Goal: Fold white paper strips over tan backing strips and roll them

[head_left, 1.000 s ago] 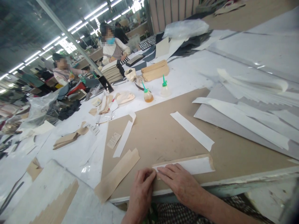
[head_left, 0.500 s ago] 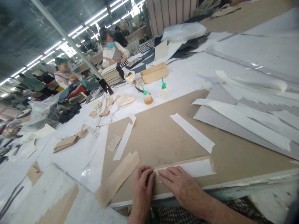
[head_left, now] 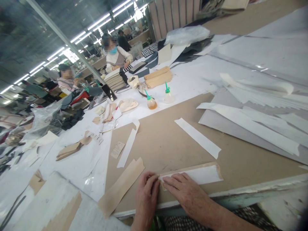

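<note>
Close to the table's front edge lies a tan strip [head_left: 218, 167] with a white paper-like strip [head_left: 204, 174] on top of it. My left hand [head_left: 147, 192] curls its fingers at the left end of the pair, thumb and fingertips closed on the tan strip's end. Flat across the white strip, my right hand [head_left: 186, 191] presses with fingers stretched out. To the left of my left hand is a loose tan piece [head_left: 122, 186]. Two more white strips, one with a curled end [head_left: 128, 144] and one straight [head_left: 197, 137], lie farther back on the brown board [head_left: 158, 144].
Two small bottles with green nozzles, one holding amber liquid [head_left: 151, 103] and one pale [head_left: 168, 96], stand behind the board. White sheets [head_left: 252, 125] overlap its right side. A phone [head_left: 109, 92] leans by stacked pieces [head_left: 115, 78]. Co-workers [head_left: 117, 57] sit across the table.
Both hands stay almost exactly where they were on the strips. The camera view has shifted very slightly. A co-worker at the back left has moved an arm a little.
</note>
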Available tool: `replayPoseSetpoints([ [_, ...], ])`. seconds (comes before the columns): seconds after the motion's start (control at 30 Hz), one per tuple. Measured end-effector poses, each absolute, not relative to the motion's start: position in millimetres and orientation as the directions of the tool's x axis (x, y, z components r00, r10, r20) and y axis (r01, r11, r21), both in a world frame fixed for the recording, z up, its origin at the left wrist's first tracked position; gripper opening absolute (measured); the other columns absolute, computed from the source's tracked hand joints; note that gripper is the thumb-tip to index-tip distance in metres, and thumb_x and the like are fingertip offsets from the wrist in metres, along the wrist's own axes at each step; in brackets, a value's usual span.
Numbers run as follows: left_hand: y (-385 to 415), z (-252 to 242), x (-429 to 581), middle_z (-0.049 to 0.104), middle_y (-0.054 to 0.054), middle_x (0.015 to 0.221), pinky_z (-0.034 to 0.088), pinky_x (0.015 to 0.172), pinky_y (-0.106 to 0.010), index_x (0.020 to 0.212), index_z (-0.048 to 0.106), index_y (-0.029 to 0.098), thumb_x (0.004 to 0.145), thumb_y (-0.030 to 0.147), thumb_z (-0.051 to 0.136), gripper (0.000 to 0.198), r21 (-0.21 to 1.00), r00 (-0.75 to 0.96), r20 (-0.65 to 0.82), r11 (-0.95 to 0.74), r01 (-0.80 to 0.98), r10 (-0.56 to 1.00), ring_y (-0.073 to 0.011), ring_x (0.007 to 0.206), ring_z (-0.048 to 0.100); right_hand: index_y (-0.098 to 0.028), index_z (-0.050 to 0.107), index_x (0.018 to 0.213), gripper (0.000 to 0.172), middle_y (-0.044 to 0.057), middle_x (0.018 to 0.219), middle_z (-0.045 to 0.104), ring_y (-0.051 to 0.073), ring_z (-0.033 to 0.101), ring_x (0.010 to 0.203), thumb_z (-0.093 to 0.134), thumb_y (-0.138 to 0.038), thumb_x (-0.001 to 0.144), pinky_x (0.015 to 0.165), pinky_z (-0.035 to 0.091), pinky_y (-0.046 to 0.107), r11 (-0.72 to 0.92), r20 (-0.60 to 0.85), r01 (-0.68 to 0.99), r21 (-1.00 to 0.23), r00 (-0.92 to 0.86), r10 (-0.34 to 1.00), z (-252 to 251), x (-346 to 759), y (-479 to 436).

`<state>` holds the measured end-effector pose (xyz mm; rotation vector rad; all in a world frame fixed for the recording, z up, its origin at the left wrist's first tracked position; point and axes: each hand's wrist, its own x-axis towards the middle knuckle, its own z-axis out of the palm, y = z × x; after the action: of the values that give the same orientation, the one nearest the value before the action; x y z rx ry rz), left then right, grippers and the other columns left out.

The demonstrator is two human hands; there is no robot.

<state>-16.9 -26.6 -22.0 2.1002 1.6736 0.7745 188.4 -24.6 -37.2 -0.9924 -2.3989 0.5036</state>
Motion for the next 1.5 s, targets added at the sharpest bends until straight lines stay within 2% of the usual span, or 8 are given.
replayPoseSetpoints([
  [0.17,-27,-26,-17,0.062,-0.007,0.108,0.054,0.089,-0.033,0.109,0.066,0.021,0.097,0.016,0.053,0.018,0.46,0.221,0.254,-0.319,0.828,0.941,-0.0196,0.099,0.062,-0.017,0.054,0.135,0.038,0.005,0.137,0.06,0.025,0.051,0.115,0.055,-0.019,0.097,0.1,0.038,0.041,0.666,0.302,0.545,-0.509,-0.611,0.731,-40,188,-24],
  [0.5,-37,-30,-8,0.064,-0.012,0.116,0.058,0.079,-0.044,0.123,0.056,0.015,0.089,0.003,0.054,0.036,0.015,0.384,0.183,-0.393,0.919,0.905,-0.0289,0.095,0.061,-0.016,0.056,0.134,0.041,0.007,0.135,0.061,0.024,0.053,0.114,0.058,-0.017,0.094,0.101,0.04,0.041,0.667,0.293,0.561,-0.49,-0.614,0.733,-39,188,-25],
  [0.57,-35,-27,-7,0.064,-0.011,0.115,0.058,0.081,-0.045,0.119,0.057,0.017,0.09,0.004,0.053,0.032,0.079,0.356,0.2,-0.378,0.923,0.913,-0.0285,0.097,0.061,-0.017,0.057,0.133,0.041,0.008,0.134,0.062,0.024,0.053,0.113,0.058,-0.015,0.092,0.1,0.041,0.041,0.669,0.295,0.567,-0.48,-0.614,0.732,-37,189,-25],
  [0.73,-29,-19,-16,0.06,-0.008,0.115,0.055,0.088,-0.033,0.11,0.058,0.021,0.094,0.014,0.057,0.018,0.537,0.154,0.197,-0.238,0.809,0.968,-0.0196,0.101,0.062,-0.019,0.057,0.133,0.042,0.007,0.135,0.062,0.024,0.053,0.115,0.057,-0.013,0.092,0.1,0.041,0.04,0.664,0.276,0.567,-0.488,-0.621,0.733,-32,190,-25],
  [0.8,-31,-18,-19,0.06,-0.007,0.112,0.055,0.088,-0.031,0.103,0.06,0.021,0.094,0.015,0.056,0.011,0.596,0.12,0.205,-0.221,0.772,0.971,-0.0181,0.1,0.062,-0.02,0.056,0.134,0.043,0.006,0.136,0.062,0.024,0.053,0.115,0.057,-0.013,0.092,0.1,0.041,0.04,0.656,0.263,0.569,-0.496,-0.621,0.738,-31,191,-24],
  [1.17,-37,-25,-16,0.064,-0.009,0.106,0.057,0.085,-0.031,0.11,0.068,0.021,0.099,0.018,0.049,0.022,0.457,0.258,0.304,-0.378,0.805,0.917,-0.0186,0.096,0.065,-0.02,0.051,0.14,0.05,0.006,0.136,0.061,0.025,0.053,0.116,0.058,-0.013,0.091,0.1,0.041,0.042,0.659,0.271,0.564,-0.498,-0.621,0.736,-29,191,-24],
  [1.37,-40,-25,-15,0.066,-0.01,0.107,0.058,0.082,-0.034,0.116,0.065,0.02,0.099,0.014,0.045,0.027,0.287,0.365,0.284,-0.442,0.85,0.886,-0.021,0.094,0.064,-0.017,0.055,0.135,0.045,0.007,0.136,0.061,0.026,0.052,0.117,0.058,-0.012,0.091,0.101,0.04,0.043,0.655,0.258,0.569,-0.497,-0.624,0.737,-32,191,-25],
  [1.5,-38,-20,-15,0.064,-0.009,0.109,0.058,0.084,-0.033,0.114,0.065,0.021,0.098,0.014,0.047,0.025,0.381,0.322,0.254,-0.4,0.833,0.912,-0.02,0.096,0.064,-0.017,0.054,0.136,0.045,0.008,0.136,0.06,0.026,0.052,0.116,0.058,-0.013,0.091,0.1,0.041,0.043,0.659,0.263,0.565,-0.496,-0.626,0.734,-34,190,-25],
])
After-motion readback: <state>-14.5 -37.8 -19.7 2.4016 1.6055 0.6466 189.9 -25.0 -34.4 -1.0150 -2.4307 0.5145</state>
